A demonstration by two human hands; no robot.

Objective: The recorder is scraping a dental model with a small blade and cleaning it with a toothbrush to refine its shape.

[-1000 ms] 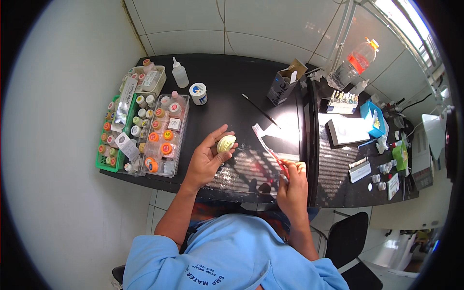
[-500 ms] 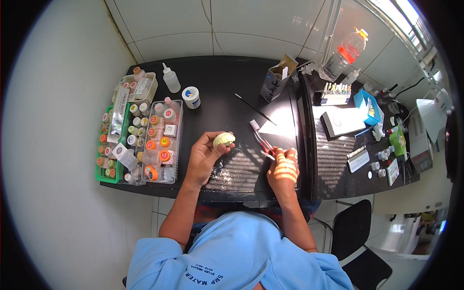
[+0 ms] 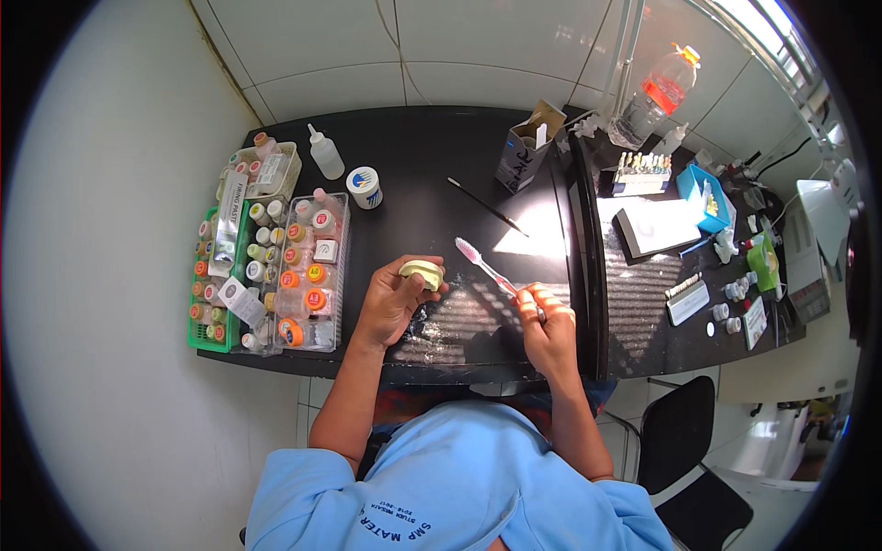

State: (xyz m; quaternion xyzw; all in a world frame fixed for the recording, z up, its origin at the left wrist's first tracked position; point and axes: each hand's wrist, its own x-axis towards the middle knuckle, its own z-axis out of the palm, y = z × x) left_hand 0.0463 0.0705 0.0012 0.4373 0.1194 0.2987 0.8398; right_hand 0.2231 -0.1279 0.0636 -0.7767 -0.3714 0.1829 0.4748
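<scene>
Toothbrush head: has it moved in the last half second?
Yes. Against the thin black brush lying on the desk, the toothbrush head has shifted left, nearer the left hand.

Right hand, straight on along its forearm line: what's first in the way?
Probably the thin dark brush lying on the desk, though the right hand might pass over it; depth is unclear.

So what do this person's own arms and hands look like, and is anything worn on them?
The left hand and right hand are ungloved; the forearms are bare, with no watch or cables showing. Short, loose light-blue sleeves belong to a shirt with dark lettering.
</scene>
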